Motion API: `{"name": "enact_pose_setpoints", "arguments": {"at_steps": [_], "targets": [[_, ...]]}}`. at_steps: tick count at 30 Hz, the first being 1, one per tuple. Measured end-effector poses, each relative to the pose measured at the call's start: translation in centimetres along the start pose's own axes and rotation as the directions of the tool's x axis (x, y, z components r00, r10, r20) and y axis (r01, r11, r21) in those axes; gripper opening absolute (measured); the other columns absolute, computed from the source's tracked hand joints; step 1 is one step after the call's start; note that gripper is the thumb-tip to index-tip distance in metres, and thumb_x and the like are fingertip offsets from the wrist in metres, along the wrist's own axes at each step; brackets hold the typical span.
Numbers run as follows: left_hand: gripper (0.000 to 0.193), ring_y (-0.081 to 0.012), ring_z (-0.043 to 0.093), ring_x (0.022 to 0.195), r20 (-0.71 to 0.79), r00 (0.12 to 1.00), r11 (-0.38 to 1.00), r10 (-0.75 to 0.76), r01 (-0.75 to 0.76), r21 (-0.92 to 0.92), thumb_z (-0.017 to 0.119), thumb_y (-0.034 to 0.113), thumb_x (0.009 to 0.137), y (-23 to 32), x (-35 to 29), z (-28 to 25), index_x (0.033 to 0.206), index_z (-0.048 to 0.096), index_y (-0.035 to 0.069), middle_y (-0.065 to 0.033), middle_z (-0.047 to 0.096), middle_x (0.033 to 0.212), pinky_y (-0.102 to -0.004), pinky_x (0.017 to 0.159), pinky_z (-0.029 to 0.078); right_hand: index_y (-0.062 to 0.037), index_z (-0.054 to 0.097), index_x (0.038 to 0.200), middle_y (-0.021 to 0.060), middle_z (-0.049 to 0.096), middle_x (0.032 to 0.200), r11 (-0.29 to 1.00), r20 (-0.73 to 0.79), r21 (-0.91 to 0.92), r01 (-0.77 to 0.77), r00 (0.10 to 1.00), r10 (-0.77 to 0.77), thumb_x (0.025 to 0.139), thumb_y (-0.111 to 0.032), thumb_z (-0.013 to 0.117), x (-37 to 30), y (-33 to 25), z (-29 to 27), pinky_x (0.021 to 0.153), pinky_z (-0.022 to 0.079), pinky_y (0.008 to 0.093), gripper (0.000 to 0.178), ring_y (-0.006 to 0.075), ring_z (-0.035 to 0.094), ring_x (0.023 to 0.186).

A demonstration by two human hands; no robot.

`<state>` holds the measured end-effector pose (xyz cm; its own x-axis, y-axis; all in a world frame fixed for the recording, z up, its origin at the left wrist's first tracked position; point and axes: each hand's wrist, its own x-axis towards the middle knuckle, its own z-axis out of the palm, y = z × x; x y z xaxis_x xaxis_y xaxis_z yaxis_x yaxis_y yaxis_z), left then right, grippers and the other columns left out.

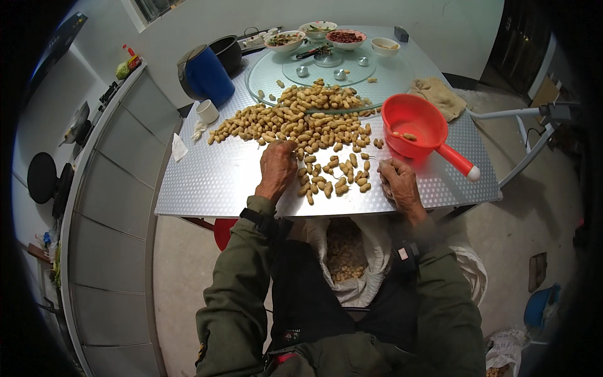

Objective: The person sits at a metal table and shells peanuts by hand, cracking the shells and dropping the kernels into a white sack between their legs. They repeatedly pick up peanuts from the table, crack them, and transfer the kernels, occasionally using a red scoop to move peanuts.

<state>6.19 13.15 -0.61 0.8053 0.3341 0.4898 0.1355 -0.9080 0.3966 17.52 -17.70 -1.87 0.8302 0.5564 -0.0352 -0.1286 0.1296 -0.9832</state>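
A big heap of peanuts in the shell (323, 122) is spread over the metal-topped table (207, 182). A smaller, looser group of peanuts (333, 174) lies in front of it, between my hands. At the left of this group, my left hand (277, 168) rests with curled fingers against the heap's near edge; its fingertips are hidden. My right hand (399, 182) is closed at the group's right side, and what its fingers hold cannot be made out. Just beyond it stands a red plastic dipper (414, 125) with a few peanuts inside. Between my legs an open white sack (377, 257) contains more peanuts.
A glass turntable (264, 72) carries several food bowls (345, 39) at the far side. On the left stand a blue bucket (210, 75) and a white cup (207, 112). A tan cloth (438, 98) lies on the right. Grey cabinets (113, 251) line the left side.
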Motion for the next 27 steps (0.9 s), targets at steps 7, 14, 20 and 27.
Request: {"name": "enact_pose_setpoints", "arguments": {"at_steps": [7, 14, 20, 27], "targets": [[0.007, -0.0370, 0.064, 0.086, 0.074, 0.995, 0.992, 0.065, -0.072, 0.100, 0.065, 0.002, 0.087, 1.2, 0.9, 1.0, 0.091, 0.071, 0.004, -0.0186, 0.069, 0.084, -0.0480, 0.083, 0.047, -0.0058, 0.064, 0.092, -0.0032, 0.055, 0.071, 0.999, 0.032, 0.039, -0.018, 0.999, 0.017, 0.106, -0.030, 0.066, -0.3, -0.2, -0.3, 0.044, 0.031, 0.0209, 0.028, 0.0026, 0.043, 0.050], [0.016, -0.0380, 0.066, 0.087, -0.064, 0.998, 0.824, 0.025, -0.057, -0.564, 0.073, 0.006, 0.087, 9.2, -1.5, 3.0, 0.101, 0.066, 0.002, -0.0170, 0.067, 0.088, -0.0477, 0.076, 0.052, -0.0042, 0.067, 0.103, 0.0000, 0.064, 0.078, 0.998, 0.125, 0.035, -0.054, 0.991, 0.049, 0.106, -0.031, 0.066, 0.0, -0.7, -0.6, 0.045, 0.033, 0.0190, 0.027, 0.0021, 0.047, 0.053], [0.021, -0.0420, 0.065, 0.093, 0.018, 0.988, 0.795, 0.153, -0.113, -0.596, 0.071, 0.005, 0.089, 16.1, -2.3, 5.6, 0.107, 0.064, -0.001, -0.0215, 0.066, 0.094, -0.0499, 0.080, 0.052, -0.0038, 0.068, 0.104, -0.0018, 0.064, 0.078, 0.990, 0.100, 0.141, -0.029, 0.995, 0.014, 0.106, -0.025, 0.069, 0.4, 0.0, -0.7, 0.044, 0.034, 0.0182, 0.021, 0.0010, 0.048, 0.053], [0.046, -0.0412, 0.058, 0.126, 0.087, 0.978, 0.968, 0.191, -0.173, -0.182, 0.069, 0.007, 0.094, 9.5, 2.7, 3.8, 0.139, 0.060, 0.003, -0.0226, 0.062, 0.136, -0.0504, 0.106, 0.048, -0.0081, 0.066, 0.096, -0.0032, 0.059, 0.074, 0.982, 0.004, 0.191, -0.001, 1.000, 0.000, 0.106, -0.024, 0.068, 0.0, 0.1, -0.4, 0.038, 0.029, 0.0177, 0.019, 0.0010, 0.044, 0.045]]}}
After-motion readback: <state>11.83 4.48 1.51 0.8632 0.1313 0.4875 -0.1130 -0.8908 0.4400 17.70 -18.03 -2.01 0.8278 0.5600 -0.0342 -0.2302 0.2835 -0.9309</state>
